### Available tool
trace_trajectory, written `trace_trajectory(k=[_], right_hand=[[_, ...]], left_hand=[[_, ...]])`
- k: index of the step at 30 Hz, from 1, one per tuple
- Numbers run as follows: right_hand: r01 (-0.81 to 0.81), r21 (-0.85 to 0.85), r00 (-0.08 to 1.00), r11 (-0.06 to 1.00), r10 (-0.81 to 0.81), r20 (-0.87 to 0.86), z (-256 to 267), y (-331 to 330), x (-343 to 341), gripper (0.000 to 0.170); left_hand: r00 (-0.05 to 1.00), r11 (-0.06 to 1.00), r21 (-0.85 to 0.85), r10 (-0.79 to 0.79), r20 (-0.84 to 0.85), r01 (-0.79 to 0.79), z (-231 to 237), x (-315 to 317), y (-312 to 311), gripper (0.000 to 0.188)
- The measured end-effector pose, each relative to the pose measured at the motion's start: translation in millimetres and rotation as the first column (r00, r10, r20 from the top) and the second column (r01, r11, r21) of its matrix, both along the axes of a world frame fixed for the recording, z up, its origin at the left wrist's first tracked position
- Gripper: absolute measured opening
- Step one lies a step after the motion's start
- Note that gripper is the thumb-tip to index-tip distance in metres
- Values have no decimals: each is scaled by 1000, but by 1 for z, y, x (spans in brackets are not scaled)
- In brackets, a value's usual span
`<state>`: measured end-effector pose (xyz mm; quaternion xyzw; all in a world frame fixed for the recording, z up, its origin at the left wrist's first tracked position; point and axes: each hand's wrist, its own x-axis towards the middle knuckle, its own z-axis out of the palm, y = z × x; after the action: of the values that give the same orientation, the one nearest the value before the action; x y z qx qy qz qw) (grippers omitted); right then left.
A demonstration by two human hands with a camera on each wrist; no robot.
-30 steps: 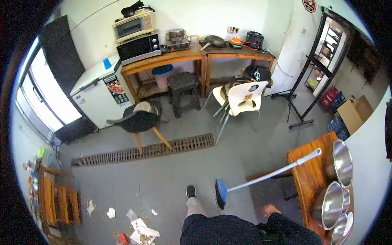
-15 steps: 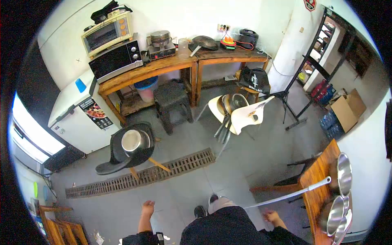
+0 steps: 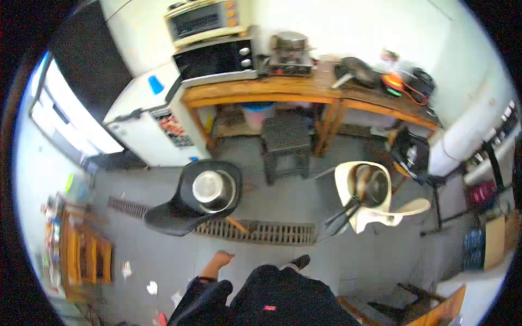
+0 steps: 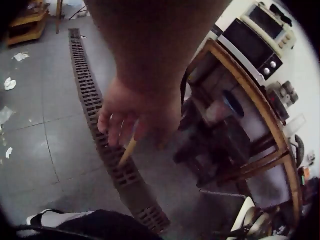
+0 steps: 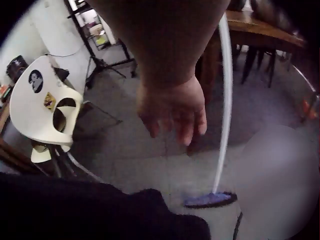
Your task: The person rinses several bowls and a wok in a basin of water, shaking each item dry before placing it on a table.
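Note:
My left hand (image 3: 219,259) hangs over the floor with nothing in it. In the left wrist view its fingers (image 4: 114,129) droop loosely and overlap a wooden chair leg (image 4: 127,152). Just ahead stands a black chair (image 3: 173,211) with metal pots (image 3: 209,187) on its seat. My right hand (image 5: 175,107) is outside the head view; in the right wrist view it dangles, fingers relaxed and holding nothing. Beside it a broom with a white handle (image 5: 226,100) leans toward a wooden table (image 5: 255,27), its blue head (image 5: 207,200) on the floor.
A floor drain grate (image 3: 277,232) runs across ahead. To the right, a cream chair (image 3: 343,187) bears pans (image 3: 372,185). A black stool (image 3: 285,136) stands before the wooden counter (image 3: 261,89). Paper scraps (image 3: 152,287) lie on the floor at left, near a wooden rack (image 3: 89,244).
The view has turned right and come closer to the chairs. The broom and right hand have left the head view. My left hand came into sight and stays low ahead of me.

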<state>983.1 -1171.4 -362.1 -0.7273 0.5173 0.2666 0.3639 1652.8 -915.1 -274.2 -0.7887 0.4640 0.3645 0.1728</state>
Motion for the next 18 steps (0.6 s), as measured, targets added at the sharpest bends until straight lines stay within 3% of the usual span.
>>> trace_trajectory(k=[1,2,3,4,5,6,7,8,10,12,15,16,17,18], right_hand=[[-205,-116,979,972,206,-7,-13,-27,-8,27],[-428,-264,902,864,428,-64,-35,-53,-22,28],[-562,-421,817,712,557,-148,-66,-77,-48,29],[-465,-351,881,813,465,-90,-38,-101,-12,30],[-258,-266,965,929,261,-24,-27,-120,7,32],[-75,-210,997,975,80,16,-8,-131,28,33],[-8,-202,999,979,14,30,5,-140,42,35],[-27,-228,999,973,33,22,9,-147,50,36],[-334,-361,942,871,315,-111,11,-155,52,40],[-542,-430,838,722,506,-206,10,-149,53,43],[-496,-472,748,729,635,193,8,-132,50,35],[-307,-221,907,926,355,225,14,-135,69,35],[8,-10,986,1000,-6,164,18,-140,87,35],[270,91,958,959,-277,74,28,-146,110,35]], left_hand=[[1000,990,-138,-5,2,5,-25,3,-2,31],[1000,960,-280,-26,10,28,-53,14,-9,29],[994,932,-345,96,-56,-110,-66,17,-17,28],[971,883,-407,199,-129,-235,-82,20,-29,28],[936,816,-461,280,-211,-348,-91,20,-44,30],[926,778,-503,296,-235,-376,-96,20,-57,32],[916,739,-543,303,-263,-400,-94,22,-67,35],[908,699,-581,302,-290,-418,-93,29,-81,39],[953,878,-376,244,-179,-296,-68,42,-116,36],[789,721,-335,493,-366,-606,-54,50,-146,31],[459,459,-166,657,-598,-873,-60,86,-208,28],[339,376,-91,673,-657,-922,-63,98,-232,28],[617,435,-443,471,-631,-784,-56,111,-265,30],[666,432,-508,446,-598,-745,-41,124,-304,30]])
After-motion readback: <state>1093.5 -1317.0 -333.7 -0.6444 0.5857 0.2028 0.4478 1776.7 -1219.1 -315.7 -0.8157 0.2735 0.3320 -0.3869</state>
